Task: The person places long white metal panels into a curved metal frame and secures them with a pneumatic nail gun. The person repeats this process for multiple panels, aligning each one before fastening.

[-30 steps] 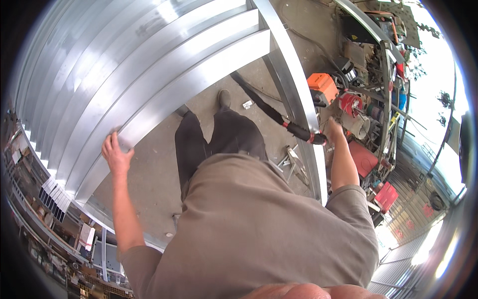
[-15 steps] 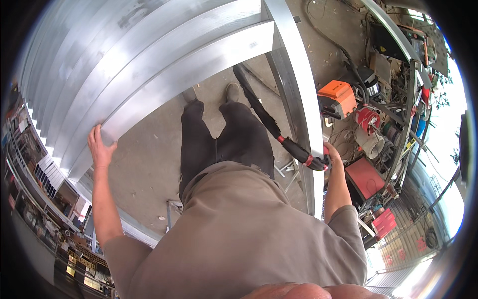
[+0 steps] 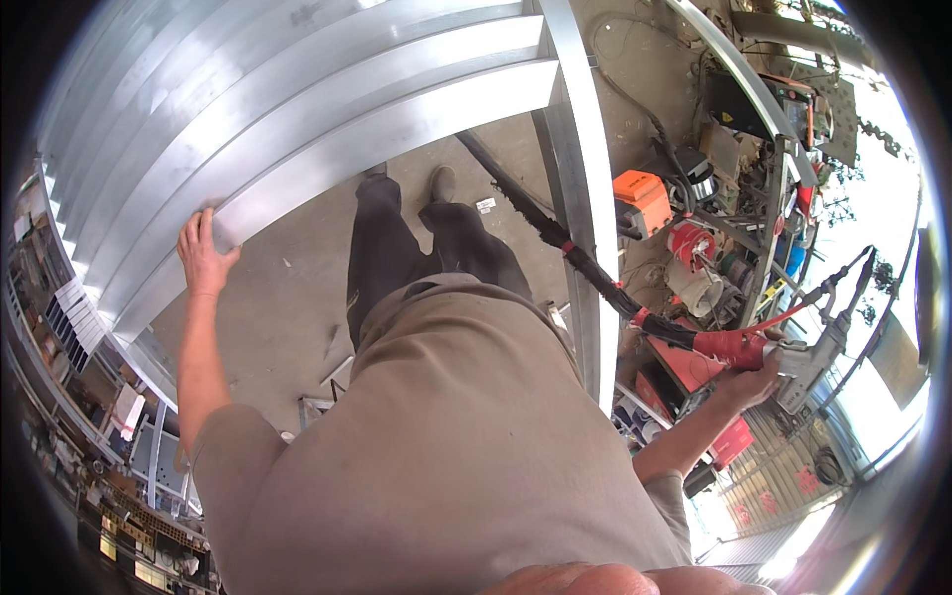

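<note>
My left hand [image 3: 205, 260] is at the near left part of a shiny metal slat [image 3: 387, 121], its fingers laid over the edge and its thumb on the near side. Out to the right, my right hand [image 3: 756, 385] is closed around the red-wrapped grip of a welding gun [image 3: 811, 369] with a grey metal body. The gun's narrow end points up and away. A thick black sleeved cable [image 3: 605, 286] with red bands runs from the grip across the frame upright [image 3: 587, 178] down toward the floor. My right fingers are partly hidden by the grip.
More parallel metal slats [image 3: 198, 129] fill the upper left. Past the upright stand an orange machine [image 3: 643, 201], a red reel [image 3: 691, 243], a red box [image 3: 684, 357] and crowded shelving. Metal offcuts and a small white piece [image 3: 485, 205] lie on the concrete floor [image 3: 288, 307].
My right hand has swung outward and up to the right, from beside the upright, bringing the welding gun into view and drawing the cable along. My left hand stays on the slat.
</note>
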`<state>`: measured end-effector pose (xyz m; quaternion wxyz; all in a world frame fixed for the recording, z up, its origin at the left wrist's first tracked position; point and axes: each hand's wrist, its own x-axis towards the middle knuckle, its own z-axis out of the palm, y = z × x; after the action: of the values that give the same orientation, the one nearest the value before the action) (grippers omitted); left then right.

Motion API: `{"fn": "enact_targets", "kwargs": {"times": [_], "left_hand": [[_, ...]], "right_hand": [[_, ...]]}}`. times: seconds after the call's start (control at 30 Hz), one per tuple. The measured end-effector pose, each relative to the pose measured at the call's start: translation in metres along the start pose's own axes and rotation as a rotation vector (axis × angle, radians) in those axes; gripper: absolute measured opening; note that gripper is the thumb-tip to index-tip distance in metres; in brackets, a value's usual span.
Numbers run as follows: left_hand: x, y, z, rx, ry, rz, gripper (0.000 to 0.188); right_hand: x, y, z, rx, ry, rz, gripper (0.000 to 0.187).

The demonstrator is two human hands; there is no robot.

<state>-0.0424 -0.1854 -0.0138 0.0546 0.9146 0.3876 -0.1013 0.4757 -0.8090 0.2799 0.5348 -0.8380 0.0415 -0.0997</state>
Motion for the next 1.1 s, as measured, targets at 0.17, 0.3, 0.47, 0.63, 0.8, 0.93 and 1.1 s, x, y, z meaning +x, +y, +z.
{"fn": "enact_targets", "kwargs": {"times": [0.17,0.3,0.47,0.63,0.8,0.93,1.1], "left_hand": [[0.001,-0.002,-0.002,-0.037,-0.008,0.005,0.095],[0.000,-0.007,0.001,-0.062,-0.012,0.006,0.095],[0.000,-0.012,0.008,-0.086,0.001,0.034,0.101],[-0.001,-0.012,0.005,-0.107,0.005,0.027,0.099],[0.002,-0.009,0.001,-0.092,0.066,0.040,0.093],[0.003,-0.009,0.001,-0.080,0.080,0.050,0.092],[0.003,-0.011,0.003,-0.093,0.103,0.062,0.091]], "right_hand": [[-0.012,-0.096,0.064,0.259,-0.238,-0.184,0.067],[-0.008,-0.128,0.127,0.541,-0.860,-0.029,0.068],[-0.009,-0.144,0.204,0.351,-0.766,-0.076,0.058],[0.001,-0.192,0.268,-0.504,-0.799,-0.457,0.040],[-0.004,-0.193,0.351,-0.931,-1.078,-0.607,0.025],[-0.024,-0.178,0.408,-1.137,-1.107,-0.161,0.038],[-0.039,-0.166,0.443,-1.357,-1.211,-0.132,0.041]]}}
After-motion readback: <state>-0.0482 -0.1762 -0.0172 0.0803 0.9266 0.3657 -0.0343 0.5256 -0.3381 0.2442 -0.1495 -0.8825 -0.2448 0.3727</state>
